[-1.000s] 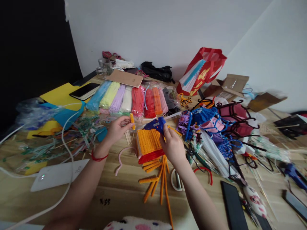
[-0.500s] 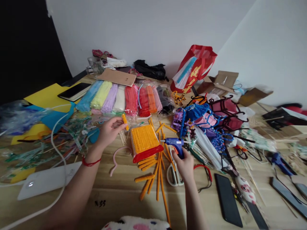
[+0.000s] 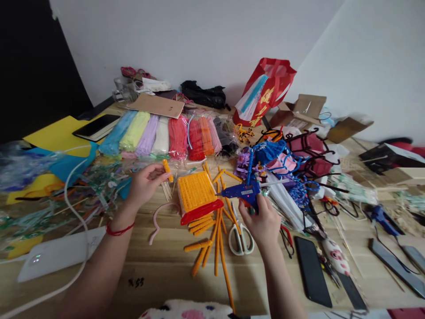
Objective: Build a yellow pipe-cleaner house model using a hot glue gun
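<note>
My left hand [image 3: 146, 184] pinches a short orange fuzzy piece [image 3: 167, 170] upright, left of the box. Between my hands stands a box-like orange fuzzy form [image 3: 196, 191] with a red lower edge [image 3: 202, 212]. In my right hand [image 3: 263, 219] is a blue glue gun [image 3: 241, 192], its nozzle pointing left at the box's right side; whether the tip touches it I cannot tell. Orange fuzzy stems [image 3: 217, 248] fan out below the box. White-handled scissors [image 3: 241, 241] lie beside them, under the glue gun.
Behind are bagged coloured stems [image 3: 177, 137] and a red bag [image 3: 265, 91]. Blue and maroon fuzzy pieces [image 3: 310, 153] heap at the right. A black phone [image 3: 312, 271] lies front right; a white power bank [image 3: 61, 253] and cable [image 3: 68, 206] are on the left.
My right hand has shifted right and the glue gun is raised slightly, uncovering more of the scissors. The view has shifted a little; my left hand still holds the orange piece.
</note>
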The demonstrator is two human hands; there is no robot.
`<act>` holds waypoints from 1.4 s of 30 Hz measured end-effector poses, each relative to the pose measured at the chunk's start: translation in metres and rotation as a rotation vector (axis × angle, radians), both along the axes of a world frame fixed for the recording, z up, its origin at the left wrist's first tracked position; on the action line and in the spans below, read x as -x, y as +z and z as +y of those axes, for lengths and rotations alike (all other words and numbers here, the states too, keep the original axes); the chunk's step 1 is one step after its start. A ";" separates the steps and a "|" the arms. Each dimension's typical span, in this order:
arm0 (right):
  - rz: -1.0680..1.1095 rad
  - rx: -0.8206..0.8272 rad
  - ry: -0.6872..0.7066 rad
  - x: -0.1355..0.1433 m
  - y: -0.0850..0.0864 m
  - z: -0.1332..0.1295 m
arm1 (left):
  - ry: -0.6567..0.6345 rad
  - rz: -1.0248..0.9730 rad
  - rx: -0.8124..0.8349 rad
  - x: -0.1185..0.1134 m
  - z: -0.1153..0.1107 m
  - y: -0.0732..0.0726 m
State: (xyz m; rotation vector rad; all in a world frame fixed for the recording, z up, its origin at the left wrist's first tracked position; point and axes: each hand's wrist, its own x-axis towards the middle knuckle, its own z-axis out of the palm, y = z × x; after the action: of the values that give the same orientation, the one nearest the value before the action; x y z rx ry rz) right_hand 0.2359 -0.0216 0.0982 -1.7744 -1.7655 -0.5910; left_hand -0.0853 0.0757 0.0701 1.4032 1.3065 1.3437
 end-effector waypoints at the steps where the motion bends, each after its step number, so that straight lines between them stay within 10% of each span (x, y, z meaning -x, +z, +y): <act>1: -0.004 0.006 0.015 -0.001 0.003 0.001 | 0.001 0.001 0.003 0.000 0.000 0.000; 42: 0.237 0.355 0.091 -0.014 -0.001 -0.001 | 0.006 0.036 -0.012 0.001 0.000 -0.004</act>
State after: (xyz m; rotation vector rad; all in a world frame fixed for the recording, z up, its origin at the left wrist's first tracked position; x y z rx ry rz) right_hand 0.2503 -0.0222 0.0975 -1.8886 -1.8529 -0.0237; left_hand -0.0864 0.0756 0.0657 1.4387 1.3293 1.3377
